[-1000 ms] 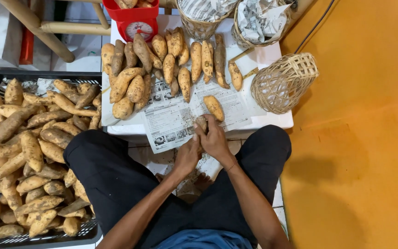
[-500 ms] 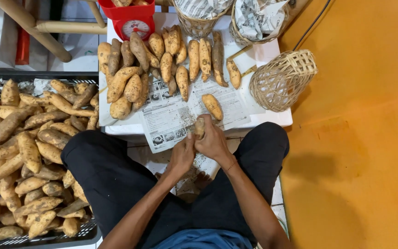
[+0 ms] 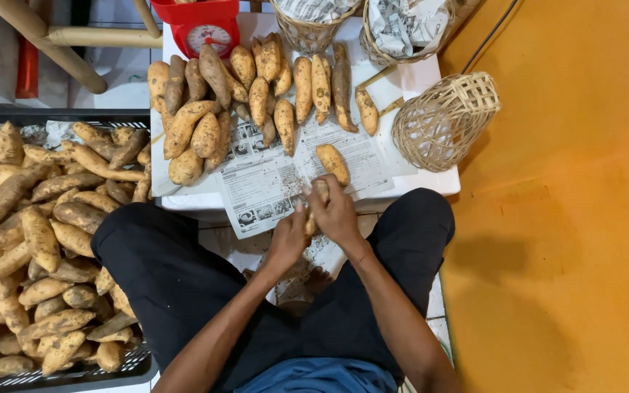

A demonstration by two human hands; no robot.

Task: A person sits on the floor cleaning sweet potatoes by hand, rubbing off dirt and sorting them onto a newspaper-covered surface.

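At centre frame, over newspaper (image 3: pixel 271 185) on tabletop (image 3: pixel 431 178): sweet potato (image 3: pixel 319 200) gripped in closed right hand (image 3: pixel 338 212), left hand (image 3: pixel 289 240) curled beside, contents unclear; best worked with firm grip, debris falling between knees.

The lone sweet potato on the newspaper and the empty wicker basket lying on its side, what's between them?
Between the lone sweet potato and the tipped wicker basket, the head view shows only bare newspaper and white tabletop.
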